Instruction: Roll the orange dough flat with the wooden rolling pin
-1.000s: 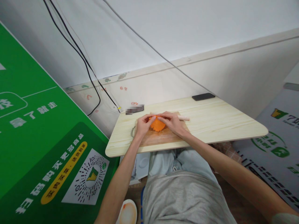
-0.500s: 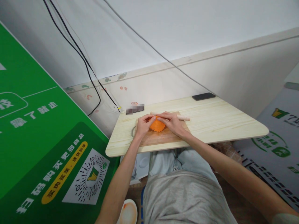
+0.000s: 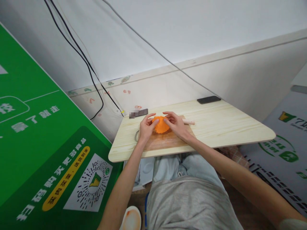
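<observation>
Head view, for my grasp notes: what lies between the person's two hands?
In the head view, a wavy-edged orange piece lies between the left hand and the right hand.

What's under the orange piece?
The board shows below the orange piece, which the left hand and right hand hold. What lies directly underneath is covered, so I can't tell.

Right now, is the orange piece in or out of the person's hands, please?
In: the left hand and right hand hold the orange piece between them, thumbs against its near side.
</observation>
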Action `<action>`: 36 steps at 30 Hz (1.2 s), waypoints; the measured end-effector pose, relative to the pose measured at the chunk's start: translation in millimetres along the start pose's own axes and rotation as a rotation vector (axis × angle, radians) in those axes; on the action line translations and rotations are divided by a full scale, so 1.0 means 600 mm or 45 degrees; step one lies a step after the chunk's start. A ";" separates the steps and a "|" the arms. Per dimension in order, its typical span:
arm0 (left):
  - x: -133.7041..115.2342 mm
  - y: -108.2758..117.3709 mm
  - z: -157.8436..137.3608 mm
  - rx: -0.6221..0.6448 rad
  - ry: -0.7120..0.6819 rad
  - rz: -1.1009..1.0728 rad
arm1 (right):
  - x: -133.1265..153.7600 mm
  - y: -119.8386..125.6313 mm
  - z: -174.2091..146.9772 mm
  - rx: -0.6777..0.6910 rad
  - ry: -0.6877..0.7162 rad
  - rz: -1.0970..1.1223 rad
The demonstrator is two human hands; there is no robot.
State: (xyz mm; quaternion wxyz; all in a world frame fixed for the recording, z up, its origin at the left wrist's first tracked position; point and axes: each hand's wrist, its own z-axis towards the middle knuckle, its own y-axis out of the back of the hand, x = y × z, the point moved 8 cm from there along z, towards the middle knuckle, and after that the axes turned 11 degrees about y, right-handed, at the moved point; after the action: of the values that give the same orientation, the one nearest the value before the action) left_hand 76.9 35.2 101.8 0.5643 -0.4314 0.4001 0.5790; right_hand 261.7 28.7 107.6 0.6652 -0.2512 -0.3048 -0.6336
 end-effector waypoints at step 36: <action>0.010 0.010 0.009 -0.076 0.033 -0.051 | -0.003 0.005 0.003 -0.024 -0.004 0.004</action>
State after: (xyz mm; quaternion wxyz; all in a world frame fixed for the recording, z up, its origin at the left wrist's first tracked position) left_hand 70.4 42.2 97.6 0.5573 -0.4635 0.3812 0.5738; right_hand 264.5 31.3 107.7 0.6633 -0.2591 -0.2995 -0.6350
